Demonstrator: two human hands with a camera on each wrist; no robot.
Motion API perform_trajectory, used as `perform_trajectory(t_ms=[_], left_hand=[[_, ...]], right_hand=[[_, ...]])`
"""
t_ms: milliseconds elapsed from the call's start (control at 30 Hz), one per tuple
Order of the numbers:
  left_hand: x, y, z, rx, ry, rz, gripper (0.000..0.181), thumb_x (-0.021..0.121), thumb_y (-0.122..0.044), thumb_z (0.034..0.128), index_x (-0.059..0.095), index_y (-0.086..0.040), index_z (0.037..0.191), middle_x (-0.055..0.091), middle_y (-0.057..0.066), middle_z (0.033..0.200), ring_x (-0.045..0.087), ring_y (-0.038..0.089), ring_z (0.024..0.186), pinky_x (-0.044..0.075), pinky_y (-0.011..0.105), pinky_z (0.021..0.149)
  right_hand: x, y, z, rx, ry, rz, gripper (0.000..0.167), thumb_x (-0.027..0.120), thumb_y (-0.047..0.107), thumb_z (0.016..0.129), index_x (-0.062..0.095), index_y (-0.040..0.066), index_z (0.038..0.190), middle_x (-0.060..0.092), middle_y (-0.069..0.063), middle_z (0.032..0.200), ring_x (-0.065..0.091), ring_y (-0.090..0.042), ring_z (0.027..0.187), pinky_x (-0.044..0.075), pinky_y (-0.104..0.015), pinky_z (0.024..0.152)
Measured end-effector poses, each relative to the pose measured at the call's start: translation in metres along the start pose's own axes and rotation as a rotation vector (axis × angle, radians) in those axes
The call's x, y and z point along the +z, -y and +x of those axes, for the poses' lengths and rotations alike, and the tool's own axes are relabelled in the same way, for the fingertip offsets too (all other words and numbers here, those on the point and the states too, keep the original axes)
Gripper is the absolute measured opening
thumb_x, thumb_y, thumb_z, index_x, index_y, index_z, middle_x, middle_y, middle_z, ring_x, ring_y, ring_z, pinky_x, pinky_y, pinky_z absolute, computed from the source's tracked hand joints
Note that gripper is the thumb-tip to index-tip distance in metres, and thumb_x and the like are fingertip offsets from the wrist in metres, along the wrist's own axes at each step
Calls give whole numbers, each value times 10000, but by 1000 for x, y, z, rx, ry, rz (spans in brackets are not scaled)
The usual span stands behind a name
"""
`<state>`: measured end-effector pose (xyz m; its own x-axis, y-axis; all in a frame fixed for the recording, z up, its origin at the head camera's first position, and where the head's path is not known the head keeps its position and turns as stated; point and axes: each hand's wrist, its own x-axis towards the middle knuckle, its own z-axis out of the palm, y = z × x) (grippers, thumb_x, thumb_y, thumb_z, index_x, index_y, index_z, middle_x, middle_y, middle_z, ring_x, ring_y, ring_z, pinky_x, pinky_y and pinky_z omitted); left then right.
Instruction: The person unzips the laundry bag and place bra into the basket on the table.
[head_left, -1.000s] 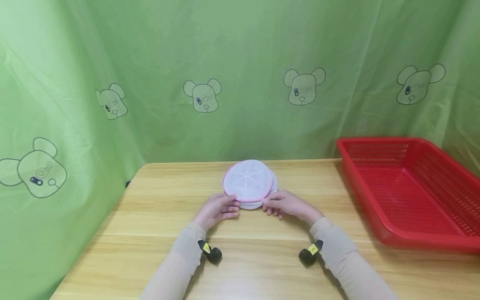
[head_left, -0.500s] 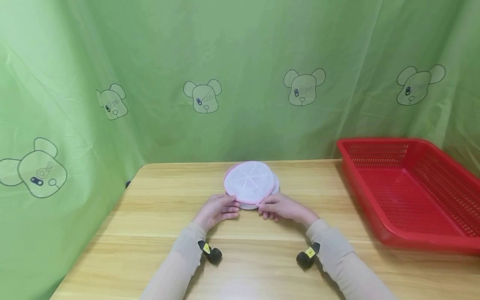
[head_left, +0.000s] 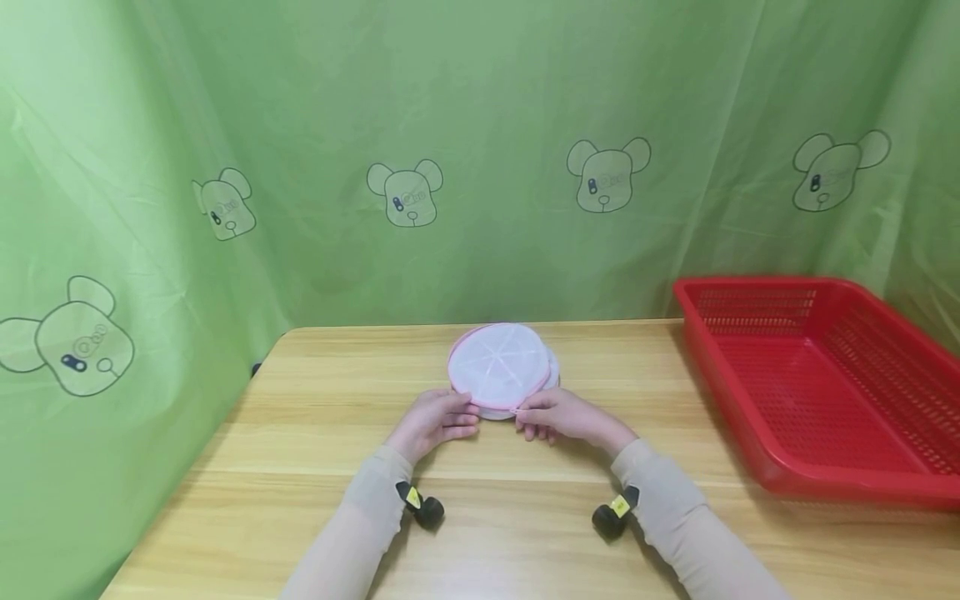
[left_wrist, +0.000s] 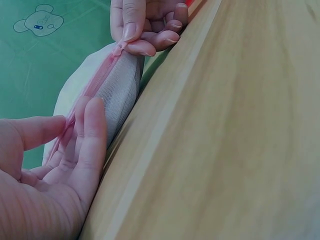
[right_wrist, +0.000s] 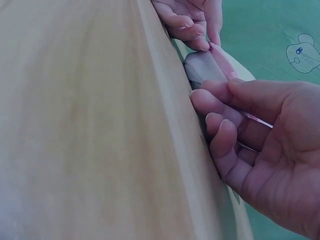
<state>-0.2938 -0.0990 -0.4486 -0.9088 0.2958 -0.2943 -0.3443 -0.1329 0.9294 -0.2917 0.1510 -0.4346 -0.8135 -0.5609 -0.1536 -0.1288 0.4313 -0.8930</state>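
Observation:
A round white mesh laundry bag (head_left: pixel 497 362) with a pink zipper (left_wrist: pixel 97 79) along its edge rests near the far side of the wooden table. My left hand (head_left: pixel 433 421) pinches the bag's near left edge between thumb and fingers. At the near right edge, my right hand (head_left: pixel 572 416) pinches the small pink zipper pull (left_wrist: pixel 119 48) with thumb and forefinger. Its other fingers are loosely curled below. In the right wrist view the right thumb and fingers cover the pull. The bag's grey-white mesh side (right_wrist: pixel 204 68) shows between both hands.
A large red plastic basket (head_left: pixel 780 454) stands on the right of the wooden table (head_left: pixel 360 533). Green curtain (head_left: pixel 510 250) with bear-head prints hangs behind and at the sides, close to the table's far edge.
My right hand has slid a little left along the bag's near edge with the zipper pull, then slowed almost to a stop. The bag's top shifted slightly right; my left hand stays in place.

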Motion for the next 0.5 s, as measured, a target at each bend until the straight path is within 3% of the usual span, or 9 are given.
perform_trajectory(t_ms=[500], left_hand=[[2,-1,-2,11,-10,-2,96,569,-123,965,586,-35,999,703,45,825,691,141,748,635,327,776]], right_hand=[[-3,-3,0,9,16,62,298,530,228,1000,665,-37,981,653,-52,776,544,-117,619,504,-192,523]])
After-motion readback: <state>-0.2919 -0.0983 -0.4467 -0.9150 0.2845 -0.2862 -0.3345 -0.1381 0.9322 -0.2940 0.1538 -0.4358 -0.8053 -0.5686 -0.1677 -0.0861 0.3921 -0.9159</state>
